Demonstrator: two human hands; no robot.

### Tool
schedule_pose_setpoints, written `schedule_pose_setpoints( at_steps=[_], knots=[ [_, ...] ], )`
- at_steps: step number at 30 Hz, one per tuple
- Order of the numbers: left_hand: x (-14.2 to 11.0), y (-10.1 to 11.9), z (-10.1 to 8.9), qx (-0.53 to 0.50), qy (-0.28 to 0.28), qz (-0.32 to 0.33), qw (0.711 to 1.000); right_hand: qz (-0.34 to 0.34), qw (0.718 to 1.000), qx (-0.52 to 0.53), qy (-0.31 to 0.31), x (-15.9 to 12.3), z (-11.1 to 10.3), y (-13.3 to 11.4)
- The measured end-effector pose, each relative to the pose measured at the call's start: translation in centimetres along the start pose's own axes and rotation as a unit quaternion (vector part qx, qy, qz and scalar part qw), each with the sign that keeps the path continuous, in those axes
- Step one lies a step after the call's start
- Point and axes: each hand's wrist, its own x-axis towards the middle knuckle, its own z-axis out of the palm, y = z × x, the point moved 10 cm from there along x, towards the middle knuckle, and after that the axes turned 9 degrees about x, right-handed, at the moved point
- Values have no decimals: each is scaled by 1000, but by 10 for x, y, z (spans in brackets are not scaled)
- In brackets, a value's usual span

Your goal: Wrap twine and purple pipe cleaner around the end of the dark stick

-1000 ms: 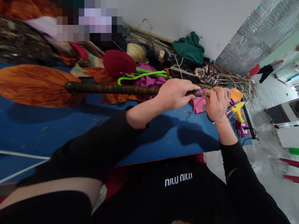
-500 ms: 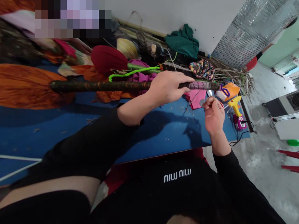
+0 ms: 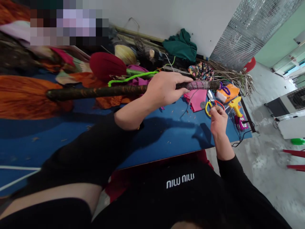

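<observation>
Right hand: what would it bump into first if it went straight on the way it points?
Probably the scissors, whose handles show right by its fingertips; depth is unclear, so the right hand might pass above them toward the stick.

orange cloth [image 3: 26, 98]: cut off left | stick [image 3: 100, 91]: part-hidden by left hand [image 3: 164, 87]

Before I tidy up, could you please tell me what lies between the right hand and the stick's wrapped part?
In the head view, the scissors and part of the pink material lie between the right hand and the wrapped part.
</observation>
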Motion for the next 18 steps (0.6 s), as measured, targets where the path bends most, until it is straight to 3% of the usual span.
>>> schedule_pose_setpoints(
  at_steps=[4, 8, 10, 12, 14, 16, 18],
  knots=[
    [0, 0, 0, -5, -2, -1, 1000, -97, 989, -114, 17, 6, -25, -18],
    [1, 2, -5, -6, 5, 1, 1000, -205, 940, -272, 28, 37, -35, -44],
    [1, 3, -8, -6, 13, 0, 1000, -216, 922, -320, 35, 56, -34, -48],
    [0, 3, -11, -10, 24, -1, 1000, -187, 940, -286, -10, 69, -18, -41],
    [-1, 5, -12, -12, 33, 0, 999, -124, 972, -168, -103, 70, 14, -27],
    [-2, 7, -11, -6, 40, 0, 999, -52, 983, -27, -175, 60, 50, -14],
    [-4, 8, -10, 7, 36, -3, 999, 5, 983, 65, -171, 52, 75, -5]
  ],
)
